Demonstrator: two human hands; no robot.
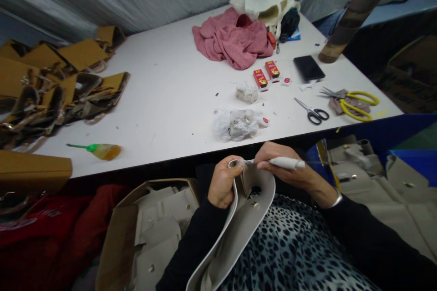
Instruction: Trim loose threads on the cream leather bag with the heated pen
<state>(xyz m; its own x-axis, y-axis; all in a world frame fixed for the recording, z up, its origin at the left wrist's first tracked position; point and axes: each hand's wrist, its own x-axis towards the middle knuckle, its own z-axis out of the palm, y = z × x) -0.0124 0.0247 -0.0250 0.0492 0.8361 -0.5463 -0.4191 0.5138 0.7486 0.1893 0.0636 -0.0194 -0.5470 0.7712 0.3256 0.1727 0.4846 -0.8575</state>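
Note:
My left hand point(223, 182) grips the upper edge of a beige leather-like piece point(252, 220), which hangs curved over my lap with a small metal stud on its inner face. In my right hand point(278, 159) is a white-handled tool point(287, 163), closed in the fingers. The tool's thin metal tip reaches left to the edge of the piece, beside my left thumb. The exact contact of the tip is too small to tell.
On the white table point(164, 91) lie black scissors point(314, 112), yellow scissors point(357, 102), a phone point(309, 68), red boxes point(260, 79), a pink cloth point(232, 38) and a glue bottle point(105, 151). Beige pieces fill a cardboard box point(114, 236) at lower left.

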